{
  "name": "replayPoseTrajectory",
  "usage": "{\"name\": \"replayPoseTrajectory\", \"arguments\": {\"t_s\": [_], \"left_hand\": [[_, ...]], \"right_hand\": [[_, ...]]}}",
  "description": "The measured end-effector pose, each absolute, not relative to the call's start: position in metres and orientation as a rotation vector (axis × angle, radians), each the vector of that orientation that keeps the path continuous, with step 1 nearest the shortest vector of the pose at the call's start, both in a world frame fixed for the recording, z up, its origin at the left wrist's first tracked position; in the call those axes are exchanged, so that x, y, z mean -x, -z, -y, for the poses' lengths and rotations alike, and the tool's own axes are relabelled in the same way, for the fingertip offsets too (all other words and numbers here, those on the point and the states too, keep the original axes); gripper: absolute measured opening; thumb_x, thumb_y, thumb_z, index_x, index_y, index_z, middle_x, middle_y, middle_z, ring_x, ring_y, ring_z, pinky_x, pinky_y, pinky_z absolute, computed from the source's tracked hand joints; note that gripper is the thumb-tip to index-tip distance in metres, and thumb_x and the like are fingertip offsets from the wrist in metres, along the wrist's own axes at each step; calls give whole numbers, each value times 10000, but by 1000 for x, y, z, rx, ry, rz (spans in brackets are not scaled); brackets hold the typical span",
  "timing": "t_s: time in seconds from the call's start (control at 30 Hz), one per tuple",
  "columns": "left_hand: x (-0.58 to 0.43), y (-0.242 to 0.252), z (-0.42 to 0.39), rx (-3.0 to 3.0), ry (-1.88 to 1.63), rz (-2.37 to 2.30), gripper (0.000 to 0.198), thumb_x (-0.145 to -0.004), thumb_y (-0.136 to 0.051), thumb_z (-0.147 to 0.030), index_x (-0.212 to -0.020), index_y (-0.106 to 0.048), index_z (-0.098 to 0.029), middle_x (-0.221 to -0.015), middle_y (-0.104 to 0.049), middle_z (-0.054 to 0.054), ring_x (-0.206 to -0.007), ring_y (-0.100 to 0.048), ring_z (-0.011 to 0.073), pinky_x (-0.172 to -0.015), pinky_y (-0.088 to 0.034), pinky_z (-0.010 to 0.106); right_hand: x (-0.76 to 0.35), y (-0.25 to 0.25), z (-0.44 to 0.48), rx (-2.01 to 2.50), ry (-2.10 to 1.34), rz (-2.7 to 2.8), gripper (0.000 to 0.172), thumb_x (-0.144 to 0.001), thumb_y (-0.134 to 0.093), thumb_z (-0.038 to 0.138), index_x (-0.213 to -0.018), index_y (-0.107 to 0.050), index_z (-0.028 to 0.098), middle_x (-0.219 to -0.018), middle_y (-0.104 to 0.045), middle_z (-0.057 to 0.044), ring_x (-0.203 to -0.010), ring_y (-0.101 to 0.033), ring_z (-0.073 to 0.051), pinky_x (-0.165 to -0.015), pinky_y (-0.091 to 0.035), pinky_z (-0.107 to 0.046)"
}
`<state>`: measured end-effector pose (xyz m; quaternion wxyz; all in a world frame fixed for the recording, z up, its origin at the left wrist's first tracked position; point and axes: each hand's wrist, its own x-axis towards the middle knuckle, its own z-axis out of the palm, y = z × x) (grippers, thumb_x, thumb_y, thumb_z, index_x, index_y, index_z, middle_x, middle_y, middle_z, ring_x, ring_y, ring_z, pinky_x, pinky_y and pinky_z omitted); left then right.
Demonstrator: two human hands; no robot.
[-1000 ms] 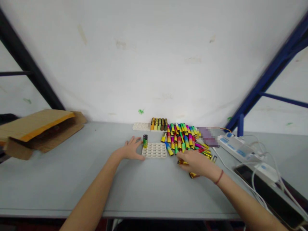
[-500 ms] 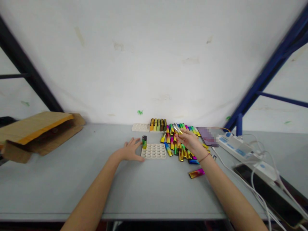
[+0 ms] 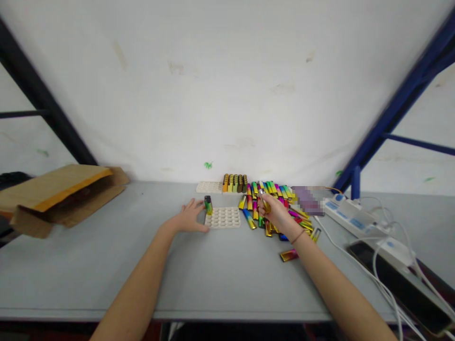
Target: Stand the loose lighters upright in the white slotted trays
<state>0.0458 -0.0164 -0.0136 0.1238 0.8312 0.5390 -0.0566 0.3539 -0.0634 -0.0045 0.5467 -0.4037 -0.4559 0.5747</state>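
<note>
Head view: right hand (image 3: 280, 218) pinches a gold lighter (image 3: 264, 201) firmly over the loose rainbow lighters (image 3: 270, 190) at the near tray's (image 3: 222, 223) 3 o'clock; open left hand (image 3: 189, 217) rests at 9 o'clock beside one upright lighter (image 3: 208, 205), the near tray's pockets unfilled, while the far tray (image 3: 208, 187) at 12 o'clock holds a standing block of lighters (image 3: 234, 183).

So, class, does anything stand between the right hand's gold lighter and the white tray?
Yes: the lighter pile's left edge lies between the gold lighter in the right hand and the white tray.
</note>
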Motion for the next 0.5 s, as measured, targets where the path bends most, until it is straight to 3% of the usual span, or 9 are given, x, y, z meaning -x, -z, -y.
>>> {"name": "replayPoseTrajectory", "arguments": {"t_s": [0.17,0.27,0.37,0.5], "left_hand": [[-48,19,12,-2450,107,-1584,954,-683,-647,-586,-1492,-308,-212,-1598,-198,164,-1469,-79,415,-1130,-159,636],[-51,19,12,-2441,90,-1583,941,-690,-654,-566,-1491,-310,-210,-1600,-195,153,-1476,-76,390,-1150,-140,604],[-54,19,13,-2438,77,-1563,932,-697,-657,-550,-1488,-311,-201,-1599,-196,153,-1477,-78,383,-1158,-125,593],[-58,19,15,-2460,61,-1527,927,-700,-659,-547,-1485,-313,-195,-1595,-212,154,-1477,-72,386,-1161,-113,594]], "right_hand": [[-345,7,66,1076,-991,1388,443,-839,-521,647,-748,-517,213,-691,-544,18,-666,-514,-144,-656,-433,-273],[-339,9,65,1001,-1075,1353,422,-830,-544,637,-745,-443,236,-645,-509,46,-585,-490,-129,-616,-444,-272],[-334,10,62,1005,-1264,1154,479,-800,-511,685,-671,-404,236,-524,-342,79,-430,-318,-95,-436,-314,-233],[-333,8,61,1079,-1382,970,588,-790,-347,763,-525,-317,239,-448,-209,80,-366,-186,-77,-372,-155,-224]]}}
